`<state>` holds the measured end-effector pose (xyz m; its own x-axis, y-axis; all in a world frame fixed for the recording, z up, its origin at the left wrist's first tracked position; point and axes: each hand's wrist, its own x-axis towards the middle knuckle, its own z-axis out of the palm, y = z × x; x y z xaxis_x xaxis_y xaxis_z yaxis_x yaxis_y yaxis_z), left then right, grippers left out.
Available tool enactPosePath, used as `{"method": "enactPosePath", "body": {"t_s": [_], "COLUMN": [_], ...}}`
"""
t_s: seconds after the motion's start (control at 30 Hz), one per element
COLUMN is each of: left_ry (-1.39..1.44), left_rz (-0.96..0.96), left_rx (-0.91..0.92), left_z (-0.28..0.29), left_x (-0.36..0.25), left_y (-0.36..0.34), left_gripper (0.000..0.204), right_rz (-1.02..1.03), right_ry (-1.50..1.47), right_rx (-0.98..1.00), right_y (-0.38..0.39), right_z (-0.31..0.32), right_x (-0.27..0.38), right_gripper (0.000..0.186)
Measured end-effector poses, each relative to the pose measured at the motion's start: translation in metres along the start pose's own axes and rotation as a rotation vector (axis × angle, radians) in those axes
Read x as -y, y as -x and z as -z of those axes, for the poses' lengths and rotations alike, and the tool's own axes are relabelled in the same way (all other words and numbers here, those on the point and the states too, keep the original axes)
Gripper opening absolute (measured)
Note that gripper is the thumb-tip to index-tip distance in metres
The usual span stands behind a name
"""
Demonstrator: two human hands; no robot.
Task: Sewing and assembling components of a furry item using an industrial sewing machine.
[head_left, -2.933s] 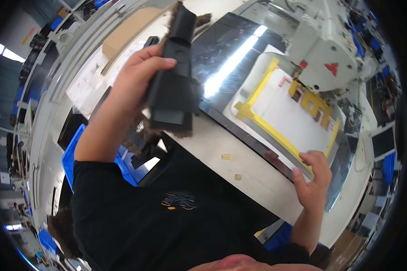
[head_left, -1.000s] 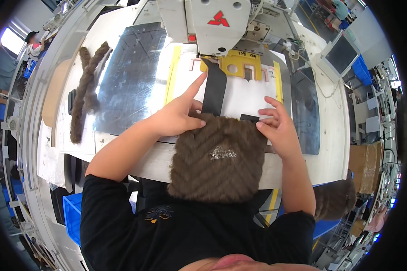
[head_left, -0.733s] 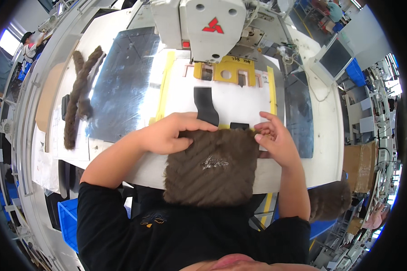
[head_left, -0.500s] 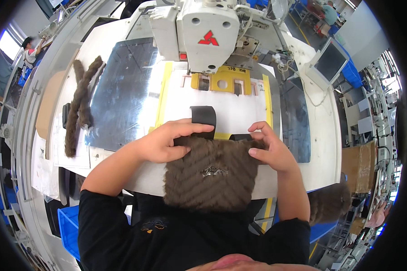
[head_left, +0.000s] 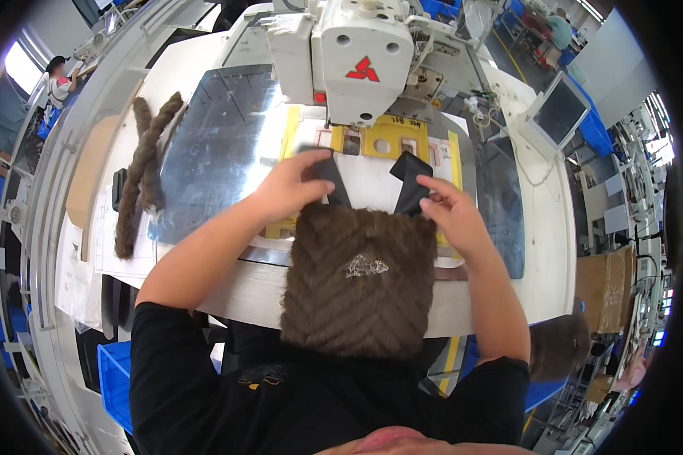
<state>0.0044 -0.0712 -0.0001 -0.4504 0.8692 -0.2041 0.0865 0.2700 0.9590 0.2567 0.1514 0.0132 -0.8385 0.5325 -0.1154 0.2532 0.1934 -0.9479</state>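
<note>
Fur piece: the brown fur panel (head_left: pixel 360 303) is in front of me, centred at the near edge of the counter (head_left: pixel 258 292). Chevron ridges; a silvery mark (head_left: pixel 367 266) on its upper half. Its lower edge extends past the counter edge, in front of my black shirt (head_left: pixel 197 394). Two black straps run from its top edge, over the white sheet (head_left: pixel 368 178).

Hands: my left hand (head_left: pixel 296 182) is at the left strap (head_left: pixel 336 182), index finger across its upper part, thumb below and apart from the index. My right hand (head_left: pixel 455 216) has fingertips at the outer edge of the right strap (head_left: pixel 413 182), whose upper end is folded over. Neither hand is clenched; I cannot tell whether either one pinches its strap.

Surroundings: yellow tape (head_left: pixel 454 159) borders the sheet at its sides. A yellow template (head_left: pixel 383 144) with cut-outs sits at the far end, below the white sewing machine head (head_left: pixel 364 68). Left of the shiny plate (head_left: pixel 212 152), brown fur strips (head_left: pixel 140 182) lie crossed. Below, left: blue bin (head_left: pixel 115 387).
</note>
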Motion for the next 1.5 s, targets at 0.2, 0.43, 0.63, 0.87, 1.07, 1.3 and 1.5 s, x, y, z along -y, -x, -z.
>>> {"method": "enactPosePath", "body": {"t_s": [0.2, 0.43, 0.63, 0.87, 1.07, 1.3, 1.5], "left_ry": [-0.141, -0.145, -0.118, 0.125, 0.086, 0.016, -0.454], "left_rz": [-0.016, 0.042, -0.038, -0.101, -0.048, 0.084, 0.007], "left_rx": [-0.189, -0.282, -0.336, -0.378, -0.334, -0.251, -0.271], "left_z": [0.010, 0.008, 0.005, 0.005, 0.004, 0.012, 0.013], "left_x": [-0.002, -0.006, 0.000, -0.013, -0.021, -0.021, -0.008], "left_y": [-0.026, -0.045, -0.042, -0.062, -0.052, -0.053, -0.054], "left_gripper": [0.049, 0.048, 0.048, 0.045, 0.047, 0.035, 0.029], "right_rz": [-0.116, -0.187, -0.093, -0.014, -0.003, -0.161, -0.191], "right_ry": [0.014, -0.119, -0.160, -0.220, -0.158, -0.154, 0.198], "right_rx": [-0.097, -0.184, -0.286, -0.298, -0.361, -0.149, -0.283], "right_y": [-0.030, -0.039, -0.014, -0.030, -0.039, -0.049, -0.044], "right_z": [0.016, 0.014, 0.023, 0.032, 0.034, 0.034, 0.037], "right_x": [-0.010, 0.005, 0.003, 0.012, 0.008, -0.006, -0.013], "right_gripper": [0.035, 0.030, 0.035, 0.035, 0.037, 0.030, 0.027]}}
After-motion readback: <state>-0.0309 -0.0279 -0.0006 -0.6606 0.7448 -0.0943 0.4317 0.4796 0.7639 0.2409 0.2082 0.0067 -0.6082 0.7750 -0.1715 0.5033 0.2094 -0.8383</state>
